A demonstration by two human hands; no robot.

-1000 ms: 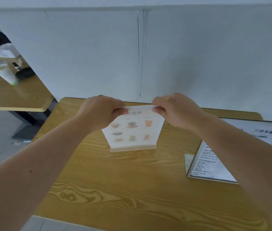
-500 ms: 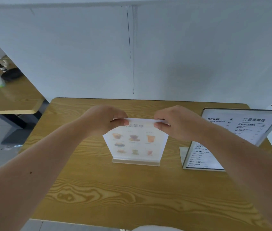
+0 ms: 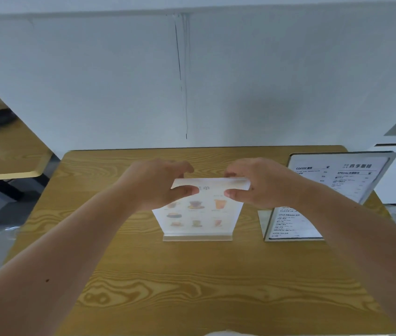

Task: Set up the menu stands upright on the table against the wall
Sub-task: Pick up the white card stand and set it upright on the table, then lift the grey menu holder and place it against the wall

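Now the picture menu stand (image 3: 199,214) sits upright on its clear base mid-table (image 3: 192,287), well short of the wall (image 3: 119,93). My left hand (image 3: 158,185) and right hand (image 3: 262,183) each pinch a top corner, thumb on the front face, fingers curled over behind; the grip looks light. Best move, I think: slide it back with both hands evenly, base flat, no tipping, then square it beside the coffee menu stand (image 3: 337,175) on the right.

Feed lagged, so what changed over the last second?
The left hand and right hand have widened their pinches on the top edge of the clear acrylic pictured-drinks menu stand; whether they still hold it is unclear. It stays upright on the wooden table.
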